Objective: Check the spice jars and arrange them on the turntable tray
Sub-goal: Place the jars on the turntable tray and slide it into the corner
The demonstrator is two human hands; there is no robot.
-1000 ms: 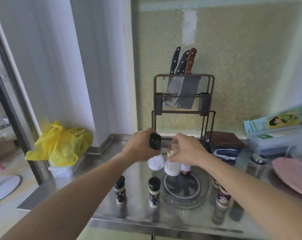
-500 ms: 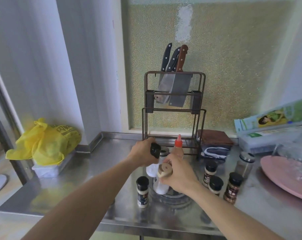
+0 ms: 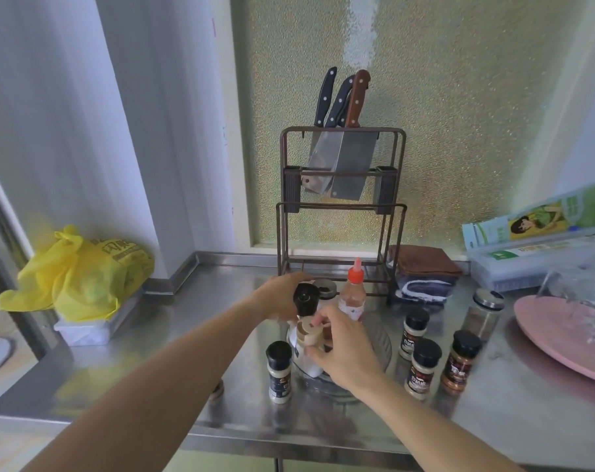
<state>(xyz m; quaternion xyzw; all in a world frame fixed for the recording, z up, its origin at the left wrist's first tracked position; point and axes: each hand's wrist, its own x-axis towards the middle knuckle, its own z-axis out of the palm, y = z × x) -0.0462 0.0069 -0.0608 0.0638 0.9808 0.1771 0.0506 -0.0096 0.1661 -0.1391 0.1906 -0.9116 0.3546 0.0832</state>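
Where hands [image 3: 344, 352] grip: crowding jars [image 3: 422, 367].

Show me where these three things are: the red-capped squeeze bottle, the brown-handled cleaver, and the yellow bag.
Squeeze bottle [image 3: 354, 276]: head view, on its red cap.
Cleaver [image 3: 356, 103]: head view, on its brown handle above the rack.
Yellow bag [image 3: 81, 274]: head view, on the middle of the crumpled plastic.

Jars [image 3: 422, 368] right of tray [image 3: 379, 338] (rack [image 3: 342, 212] behind).
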